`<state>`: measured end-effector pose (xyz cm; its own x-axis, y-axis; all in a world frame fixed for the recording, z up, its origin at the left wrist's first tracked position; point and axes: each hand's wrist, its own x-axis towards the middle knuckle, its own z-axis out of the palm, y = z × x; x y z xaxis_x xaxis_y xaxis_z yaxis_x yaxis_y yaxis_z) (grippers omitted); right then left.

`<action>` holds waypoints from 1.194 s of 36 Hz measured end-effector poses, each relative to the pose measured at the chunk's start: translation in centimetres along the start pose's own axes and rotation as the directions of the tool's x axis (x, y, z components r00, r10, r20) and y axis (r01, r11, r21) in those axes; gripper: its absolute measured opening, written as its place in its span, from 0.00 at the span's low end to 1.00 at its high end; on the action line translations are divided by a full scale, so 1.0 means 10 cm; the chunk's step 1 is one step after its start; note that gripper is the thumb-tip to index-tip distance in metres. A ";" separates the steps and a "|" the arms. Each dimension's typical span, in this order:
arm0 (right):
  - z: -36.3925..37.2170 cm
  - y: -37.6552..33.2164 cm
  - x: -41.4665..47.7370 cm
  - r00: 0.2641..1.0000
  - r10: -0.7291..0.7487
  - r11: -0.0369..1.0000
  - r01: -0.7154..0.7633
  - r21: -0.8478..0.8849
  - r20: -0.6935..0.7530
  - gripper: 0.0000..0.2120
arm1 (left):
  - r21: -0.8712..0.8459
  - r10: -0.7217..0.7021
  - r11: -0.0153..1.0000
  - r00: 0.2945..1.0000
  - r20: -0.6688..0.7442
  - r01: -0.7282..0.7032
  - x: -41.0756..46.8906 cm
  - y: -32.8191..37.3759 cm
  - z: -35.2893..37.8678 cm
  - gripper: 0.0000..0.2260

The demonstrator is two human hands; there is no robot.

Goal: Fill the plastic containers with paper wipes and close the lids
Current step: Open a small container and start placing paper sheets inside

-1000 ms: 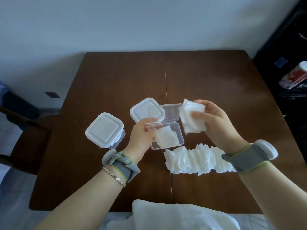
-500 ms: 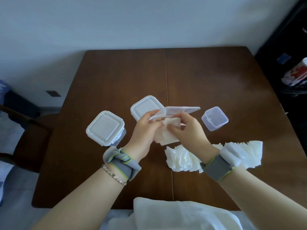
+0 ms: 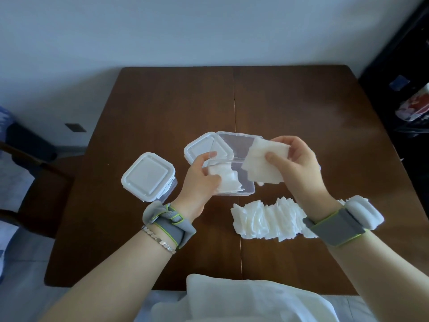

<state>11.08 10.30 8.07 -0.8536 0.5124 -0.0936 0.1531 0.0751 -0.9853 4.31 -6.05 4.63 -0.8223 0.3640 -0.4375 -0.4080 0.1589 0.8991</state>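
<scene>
Steadying the clear box (image 3: 234, 182) with our left hand (image 3: 199, 182), thumb pressed on wipes already inside so they stay down, hinged lid tipped back. Our right hand (image 3: 294, 163) pinches a folded wipe (image 3: 262, 163) over the opening. Spare wipes (image 3: 267, 220) lie nearby; two lidded tubs (image 3: 147, 175) stand left.

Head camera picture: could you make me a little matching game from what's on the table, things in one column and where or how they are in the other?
Things:
1. open clear container
2. folded wipe
3. row of wipes
4. left white-lidded container

States:
A. lying on the table near the right wrist
B. pinched in the right hand
C. lid closed, untouched
D. steadied by the left hand

Pairs: 1-D, 2-B, 3-A, 4-C
</scene>
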 end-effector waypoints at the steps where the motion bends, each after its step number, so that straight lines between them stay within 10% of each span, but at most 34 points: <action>1: -0.02 0.00 0.01 1.000 0.010 1.000 -0.010 0.000 0.024 0.11 | 0.007 0.008 1.000 1.000 0.003 -0.008 0.00 0.01 0.00 0.27; 13: 0.33 0.33 -0.05 0.991 0.086 0.969 -0.059 -0.242 0.099 0.14 | 0.044 0.032 0.998 0.999 0.012 -0.032 0.02 0.04 0.05 0.25; 18: 0.31 0.32 -0.09 0.930 -0.367 0.769 0.307 -0.561 0.006 0.16 | -0.024 -0.030 0.999 0.998 -0.050 0.028 0.03 0.04 0.03 0.25; 21: 0.19 0.22 -0.05 0.854 -0.457 0.664 0.512 -0.544 0.246 0.06 | -0.023 -0.034 0.999 0.999 -0.033 0.033 0.04 0.06 0.01 0.24; 26: 0.15 0.20 -0.04 0.780 -0.214 0.596 0.581 -0.554 0.588 0.11 | -0.013 -0.025 1.000 1.000 0.009 0.025 0.03 0.09 0.06 0.22; 33: 0.21 0.21 -0.06 0.832 -0.199 0.659 0.504 -0.558 0.517 0.09 | -0.008 -0.018 1.000 0.998 0.060 0.018 0.00 0.03 0.04 0.25; 39: 0.06 0.22 -0.06 0.969 -0.247 0.825 0.225 -0.519 0.027 0.07 | -0.061 -0.014 0.998 0.999 -0.035 0.011 0.07 -0.01 -0.02 0.25; 43: 0.09 0.36 -0.09 0.956 -0.240 0.697 0.290 -0.656 0.167 0.08 | -0.045 -0.010 0.999 0.999 -0.050 0.008 0.08 -0.01 0.00 0.26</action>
<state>11.99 9.35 4.49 -0.9363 0.3290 0.1231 0.1861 0.7618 -0.6205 3.70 -5.75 4.17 -0.8367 0.3164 -0.4470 -0.4319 0.1206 0.8938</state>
